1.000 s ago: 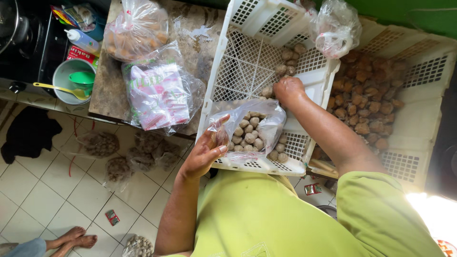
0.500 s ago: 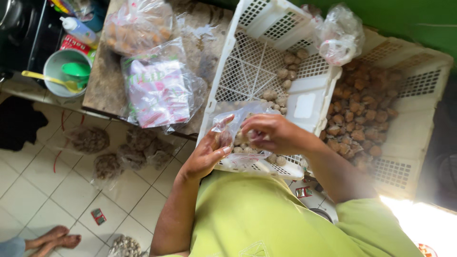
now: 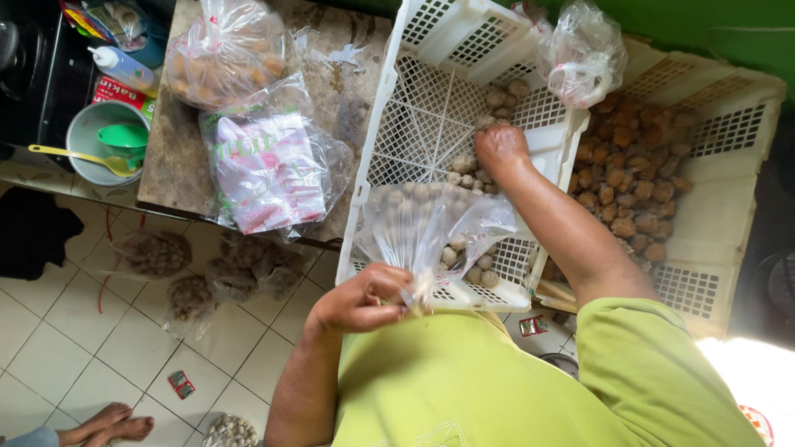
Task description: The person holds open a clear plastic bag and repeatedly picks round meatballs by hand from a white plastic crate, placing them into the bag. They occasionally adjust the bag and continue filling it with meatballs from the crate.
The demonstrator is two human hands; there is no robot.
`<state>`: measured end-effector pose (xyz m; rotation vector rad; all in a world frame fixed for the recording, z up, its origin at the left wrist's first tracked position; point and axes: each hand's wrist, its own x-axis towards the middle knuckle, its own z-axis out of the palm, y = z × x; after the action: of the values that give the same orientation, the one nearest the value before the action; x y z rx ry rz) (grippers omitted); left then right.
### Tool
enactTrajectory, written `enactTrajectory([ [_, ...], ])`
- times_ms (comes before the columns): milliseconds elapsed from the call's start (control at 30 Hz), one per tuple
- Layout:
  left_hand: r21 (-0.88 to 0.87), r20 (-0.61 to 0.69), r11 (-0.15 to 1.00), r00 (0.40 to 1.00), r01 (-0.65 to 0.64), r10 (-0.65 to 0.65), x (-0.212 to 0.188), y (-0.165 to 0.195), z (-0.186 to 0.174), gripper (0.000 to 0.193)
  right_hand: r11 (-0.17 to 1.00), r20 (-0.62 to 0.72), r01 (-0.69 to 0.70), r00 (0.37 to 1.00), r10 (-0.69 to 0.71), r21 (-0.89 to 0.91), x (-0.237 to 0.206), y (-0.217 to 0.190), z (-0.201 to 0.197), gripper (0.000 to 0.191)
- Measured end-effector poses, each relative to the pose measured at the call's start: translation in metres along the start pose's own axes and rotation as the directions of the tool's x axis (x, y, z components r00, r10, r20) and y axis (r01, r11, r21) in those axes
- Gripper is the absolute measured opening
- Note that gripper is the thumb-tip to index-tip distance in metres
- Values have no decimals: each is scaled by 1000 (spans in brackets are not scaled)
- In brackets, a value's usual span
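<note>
The left hand [image 3: 360, 300] is pinching a clear bag [image 3: 431, 232] open over the white crate [image 3: 389, 124]. The right hand [image 3: 499, 149] is closing on pale balls [image 3: 464, 170] inside the crate, filling in progress; those balls belong in the bag next.

A small home food-packing corner, by the look of it: white perforated plastic crates [image 3: 464, 50] hold round meatballs, filled clear plastic bags [image 3: 228, 50] crowd a worn stone counter [image 3: 348, 99], more bags [image 3: 157, 252] lie on the white tiled floor [image 3: 50, 356], and a black stove [image 3: 37, 83] stands far left.
</note>
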<state>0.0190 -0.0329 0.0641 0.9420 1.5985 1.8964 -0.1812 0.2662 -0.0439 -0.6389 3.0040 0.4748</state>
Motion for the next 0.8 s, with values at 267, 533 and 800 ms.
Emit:
enactTrajectory([
  [267,70,138,998,990,2,-12,11,16,-1,22,313,151,-200,973,174,928,-45,37,-70,22],
  [533,-423,-259,906,962,-37,-82,-1,1,18,58,317,63,59,930,-363,947,-150,-26,-157,29],
  [800,-37,-155,995,984,-90,83,5,-3,11,17,353,50,-118,979,196,928,-86,7,-87,13],
])
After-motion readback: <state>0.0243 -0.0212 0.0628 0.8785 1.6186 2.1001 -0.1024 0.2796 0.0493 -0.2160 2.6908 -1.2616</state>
